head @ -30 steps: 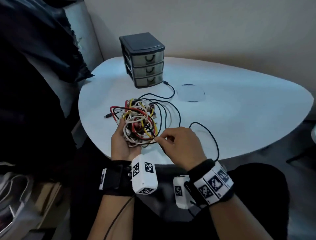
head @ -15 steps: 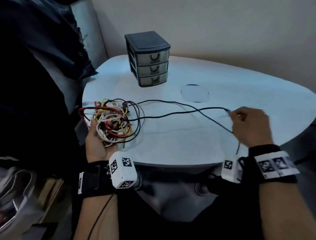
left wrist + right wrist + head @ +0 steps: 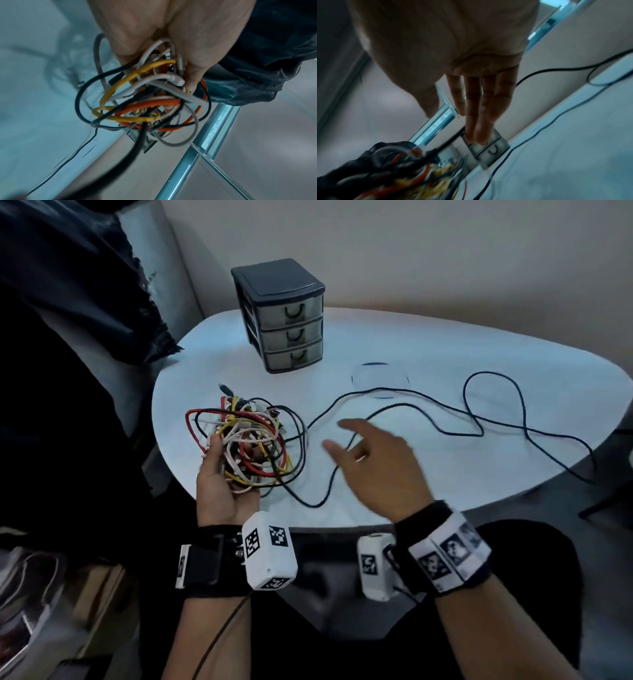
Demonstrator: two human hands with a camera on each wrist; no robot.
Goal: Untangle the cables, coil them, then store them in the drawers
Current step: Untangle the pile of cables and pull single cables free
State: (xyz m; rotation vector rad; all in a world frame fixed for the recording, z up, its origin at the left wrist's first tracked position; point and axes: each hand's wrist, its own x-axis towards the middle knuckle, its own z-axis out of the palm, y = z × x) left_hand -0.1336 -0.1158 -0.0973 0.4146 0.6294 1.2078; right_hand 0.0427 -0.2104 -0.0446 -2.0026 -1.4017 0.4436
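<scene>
- Holding the tangled bundle in my left hand, palm up, thumb and fingers curled round the red, yellow, white and black loops; the left wrist view shows cables squeezed between my thumb and fingers.
- My right hand hovers over the table, fingers straight and slightly spread, gripping nothing; the right wrist view shows four fingers extended side by side.
- One long black cable runs out of the bundle, passes under my right fingers and snakes off to their right, looping near the table's far right edge and dropping over it. Can't tell if my fingers touch it.
- Three-drawer unit sits beyond my left fingertips, well apart from the bundle, all three drawers closed.
- A round clear disc lies on the table beyond my right fingertips; the black cable crosses its near edge.
- Dark fabric hangs left of my left hand.
</scene>
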